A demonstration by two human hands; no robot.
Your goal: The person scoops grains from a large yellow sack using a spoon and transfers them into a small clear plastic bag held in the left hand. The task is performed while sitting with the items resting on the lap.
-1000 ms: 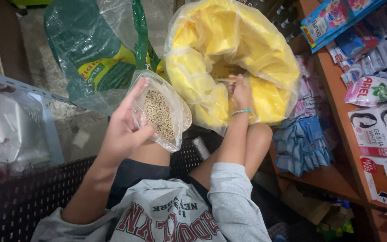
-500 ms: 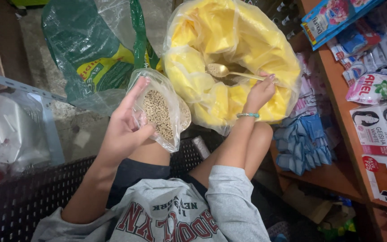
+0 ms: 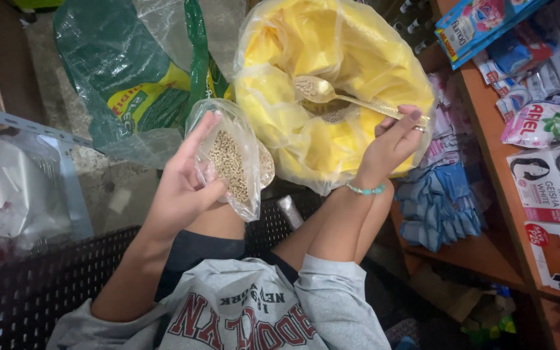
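I take the green plastic sack (image 3: 124,78) with the yellow panel as my landmark; it lies crumpled on the grey concrete floor (image 3: 108,188). Left of the sack I see a clear plastic bin (image 3: 14,194) with a grey metal rail (image 3: 21,123) across its top. Below the sack runs a black perforated plastic crate (image 3: 27,291). Far right of the sack stands a brown wooden shelf (image 3: 487,149) carrying white and pink sachet strips (image 3: 546,123). Stacked blue sachet packs (image 3: 439,204) hang just left of that shelf.
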